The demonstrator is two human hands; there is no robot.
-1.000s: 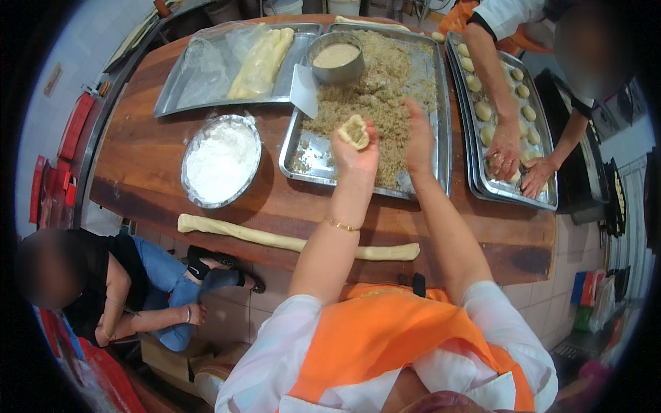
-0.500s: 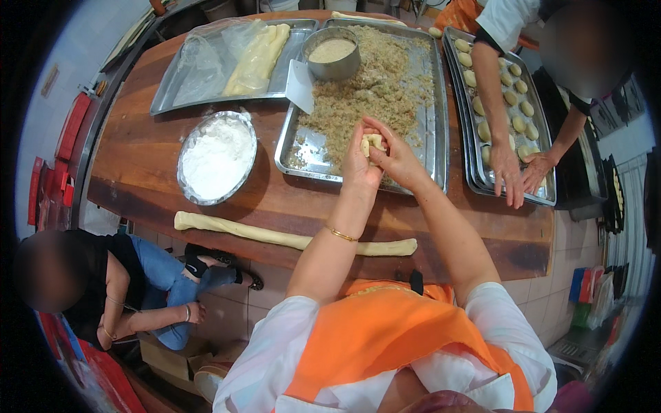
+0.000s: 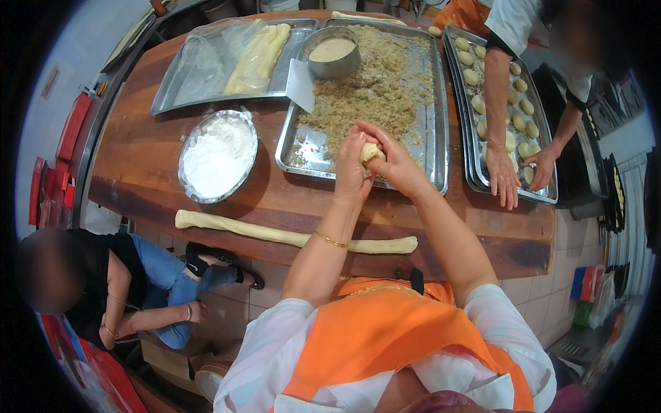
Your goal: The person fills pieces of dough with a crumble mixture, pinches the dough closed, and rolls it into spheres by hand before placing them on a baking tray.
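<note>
Cupped together over the near edge of the filling tray, my left hand (image 3: 352,168) and my right hand (image 3: 398,165) are closed around a small ball of pale dough (image 3: 370,152). Only its top shows between my fingers and thumbs; the underside is hidden. Beyond them, crumbly brown filling (image 3: 375,89) is spread over the metal tray (image 3: 292,157). A long rope of dough (image 3: 275,234) lies on the table under my left forearm.
A foil-edged bowl of white flour (image 3: 219,157) stands to the left. Behind it, a tray (image 3: 165,103) holds folded dough (image 3: 258,60) and plastic. A round tin (image 3: 334,65) and white scraper (image 3: 299,86) sit at the filling. At right, a co-worker's hands (image 3: 506,179) touch a tray of dough balls (image 3: 527,107).
My hands have come slightly nearer and to the left, and the dough between them looks rounder and more closed. The co-worker's right-side hand has moved apart from the other.
</note>
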